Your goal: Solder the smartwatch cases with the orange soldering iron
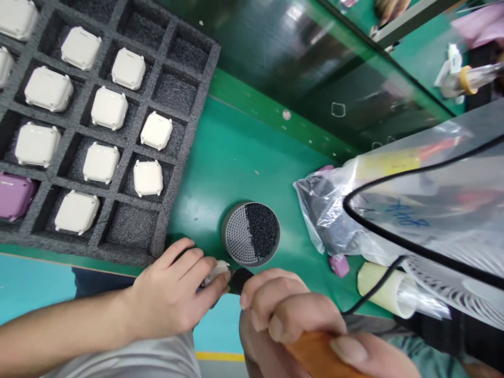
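Note:
In the head view my left hand (173, 294) is closed around a small white watch case (218, 270) at the bench's front edge. Its fingers partly cover the case. My right hand (291, 310) wraps round a tool with an orange handle (321, 354). The tool's black nose (241, 280) points left and meets or nearly meets the watch case; I cannot tell whether they touch. Just beyond both hands stands a round grey dish (235, 236), half showing a dotted base and half covered with tiny black pieces (263, 231).
A dark foam tray (157, 231) with several white watch cases and a purple one (16, 195) lies at left. Right of the dish are a clear plastic bag (326, 220), a purple piece (339, 265), a pale roll (384, 289) and a black cable (394, 241). Another person's hand (389, 10) shows top right.

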Demonstrator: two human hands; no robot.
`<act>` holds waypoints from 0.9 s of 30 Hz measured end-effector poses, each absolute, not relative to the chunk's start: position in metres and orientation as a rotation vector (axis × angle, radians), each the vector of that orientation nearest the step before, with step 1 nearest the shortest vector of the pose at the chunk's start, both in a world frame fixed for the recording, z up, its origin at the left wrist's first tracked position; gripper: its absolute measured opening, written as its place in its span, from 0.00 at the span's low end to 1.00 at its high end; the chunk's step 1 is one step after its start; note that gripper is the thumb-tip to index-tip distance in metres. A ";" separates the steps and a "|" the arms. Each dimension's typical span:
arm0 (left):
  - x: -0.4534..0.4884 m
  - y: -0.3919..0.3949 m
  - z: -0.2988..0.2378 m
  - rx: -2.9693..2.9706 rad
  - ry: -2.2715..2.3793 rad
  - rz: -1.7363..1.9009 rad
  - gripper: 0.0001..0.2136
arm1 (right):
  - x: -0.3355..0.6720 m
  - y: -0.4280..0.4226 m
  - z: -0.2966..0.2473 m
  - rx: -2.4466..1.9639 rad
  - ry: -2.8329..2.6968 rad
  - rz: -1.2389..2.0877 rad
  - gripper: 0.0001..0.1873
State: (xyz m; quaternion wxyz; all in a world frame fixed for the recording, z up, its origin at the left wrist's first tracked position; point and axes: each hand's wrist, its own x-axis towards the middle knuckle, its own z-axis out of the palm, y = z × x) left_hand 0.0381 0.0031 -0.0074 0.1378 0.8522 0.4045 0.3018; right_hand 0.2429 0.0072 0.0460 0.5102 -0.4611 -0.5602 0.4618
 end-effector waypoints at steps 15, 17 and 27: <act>0.035 -0.002 -0.010 2.503 1.148 0.780 0.13 | 0.225 0.029 0.040 -0.958 -1.066 0.739 0.15; 0.036 -0.001 -0.010 2.501 1.123 0.754 0.14 | 0.226 0.029 0.039 -0.965 -1.076 0.755 0.14; 0.030 -0.002 -0.009 2.491 1.045 0.758 0.13 | 0.226 0.029 0.039 -0.962 -1.098 0.740 0.14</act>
